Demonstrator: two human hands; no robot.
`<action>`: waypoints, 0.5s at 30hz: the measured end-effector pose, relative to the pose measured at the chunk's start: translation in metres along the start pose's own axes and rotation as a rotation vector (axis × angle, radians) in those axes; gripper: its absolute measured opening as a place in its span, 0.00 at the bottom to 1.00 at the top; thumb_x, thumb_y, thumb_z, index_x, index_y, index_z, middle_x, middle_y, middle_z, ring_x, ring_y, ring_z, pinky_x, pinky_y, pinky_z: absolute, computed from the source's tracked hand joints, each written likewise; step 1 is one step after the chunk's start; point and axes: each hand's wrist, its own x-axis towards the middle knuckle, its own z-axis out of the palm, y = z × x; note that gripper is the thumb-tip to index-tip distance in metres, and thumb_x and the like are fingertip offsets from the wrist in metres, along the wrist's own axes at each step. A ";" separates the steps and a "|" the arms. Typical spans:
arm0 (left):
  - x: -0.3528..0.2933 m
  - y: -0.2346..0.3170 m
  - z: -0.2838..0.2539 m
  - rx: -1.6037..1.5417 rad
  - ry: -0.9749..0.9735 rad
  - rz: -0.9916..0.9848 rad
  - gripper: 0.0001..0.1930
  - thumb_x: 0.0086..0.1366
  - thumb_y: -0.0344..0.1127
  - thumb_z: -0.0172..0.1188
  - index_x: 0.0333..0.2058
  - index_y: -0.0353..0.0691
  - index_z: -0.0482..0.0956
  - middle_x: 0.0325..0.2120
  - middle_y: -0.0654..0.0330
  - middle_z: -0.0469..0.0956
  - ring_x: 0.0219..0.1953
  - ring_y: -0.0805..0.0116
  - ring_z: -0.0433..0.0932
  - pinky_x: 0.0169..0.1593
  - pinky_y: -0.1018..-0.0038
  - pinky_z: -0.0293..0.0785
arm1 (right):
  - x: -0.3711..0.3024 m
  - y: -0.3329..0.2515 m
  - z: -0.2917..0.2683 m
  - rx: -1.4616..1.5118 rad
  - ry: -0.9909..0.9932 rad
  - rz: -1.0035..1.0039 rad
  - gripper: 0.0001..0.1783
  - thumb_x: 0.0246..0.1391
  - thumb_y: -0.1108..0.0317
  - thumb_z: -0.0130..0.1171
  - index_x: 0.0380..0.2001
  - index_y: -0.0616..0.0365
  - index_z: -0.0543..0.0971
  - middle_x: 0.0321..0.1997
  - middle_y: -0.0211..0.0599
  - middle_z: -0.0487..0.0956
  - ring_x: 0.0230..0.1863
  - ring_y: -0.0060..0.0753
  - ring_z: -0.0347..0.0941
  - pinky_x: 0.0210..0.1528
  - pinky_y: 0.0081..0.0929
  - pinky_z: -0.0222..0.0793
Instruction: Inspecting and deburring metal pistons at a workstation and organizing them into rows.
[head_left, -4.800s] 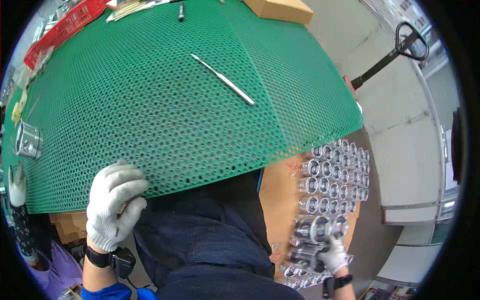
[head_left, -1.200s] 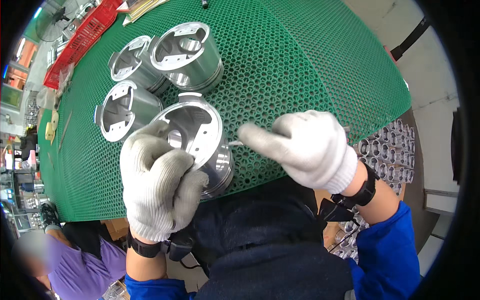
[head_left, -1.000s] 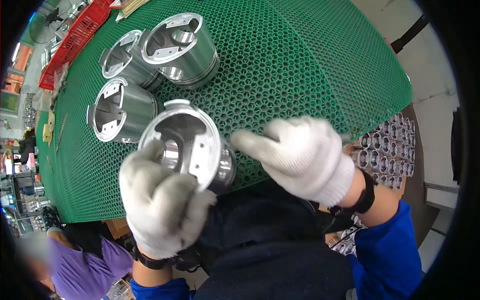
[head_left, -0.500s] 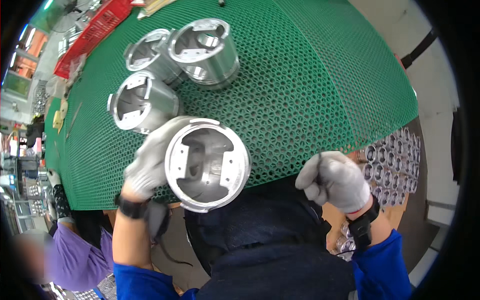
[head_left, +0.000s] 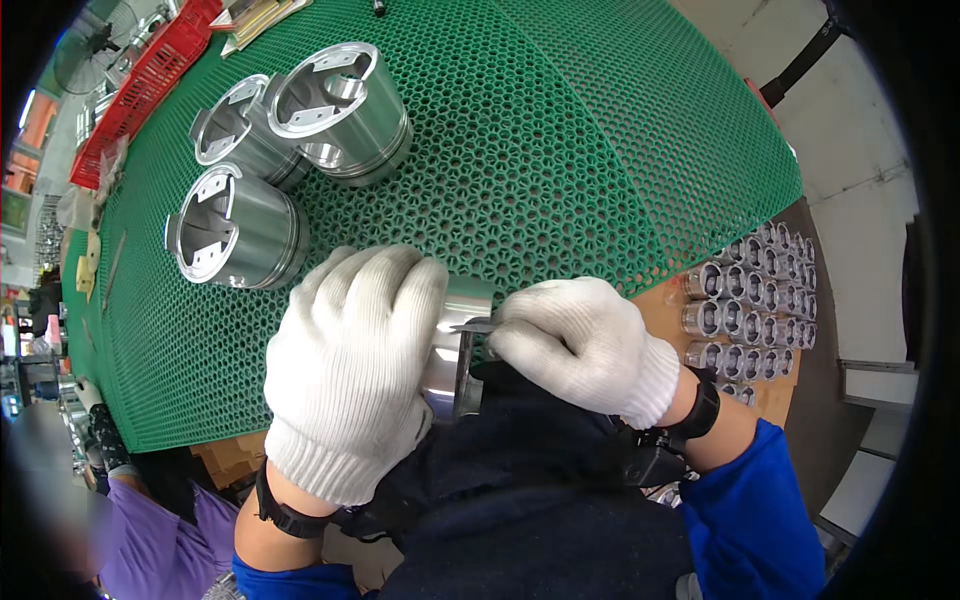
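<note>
Now our right hand [head_left: 575, 345] pinches a thin tool [head_left: 474, 327] by the piston [head_left: 445, 368], which our left hand [head_left: 355, 350] wraps at the six-o'clock edge of the green mat [head_left: 560, 190]; toward eleven o'clock sit three other pistons [head_left: 265, 235].

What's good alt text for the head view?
White-gloved left hand grips a silver metal cylinder; white-gloved right hand holds a thin grey metal blade at its side. Three similar cylinders sit on a green perforated mat.
</note>
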 end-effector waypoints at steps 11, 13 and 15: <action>0.061 -0.029 -0.003 -0.185 -0.274 0.162 0.18 0.47 0.23 0.55 0.40 0.37 0.76 0.32 0.51 0.78 0.36 0.47 0.79 0.42 0.61 0.77 | 0.006 -0.017 -0.023 -0.709 -0.182 -0.245 0.16 0.55 0.54 0.59 0.21 0.53 0.78 0.18 0.38 0.77 0.18 0.46 0.76 0.22 0.40 0.75; 0.059 -0.038 0.006 -0.201 -0.404 0.062 0.19 0.47 0.23 0.54 0.41 0.37 0.76 0.32 0.51 0.78 0.36 0.47 0.79 0.42 0.61 0.78 | 0.011 -0.027 -0.027 -0.694 -0.273 -0.215 0.16 0.55 0.54 0.59 0.21 0.54 0.78 0.19 0.39 0.77 0.19 0.47 0.77 0.24 0.41 0.75; 0.046 -0.031 0.002 -0.211 -0.235 0.050 0.20 0.47 0.23 0.55 0.42 0.37 0.77 0.32 0.51 0.79 0.36 0.47 0.79 0.41 0.61 0.78 | 0.014 -0.030 -0.029 -0.669 -0.361 -0.188 0.16 0.55 0.55 0.59 0.22 0.54 0.78 0.19 0.40 0.78 0.20 0.48 0.77 0.25 0.42 0.75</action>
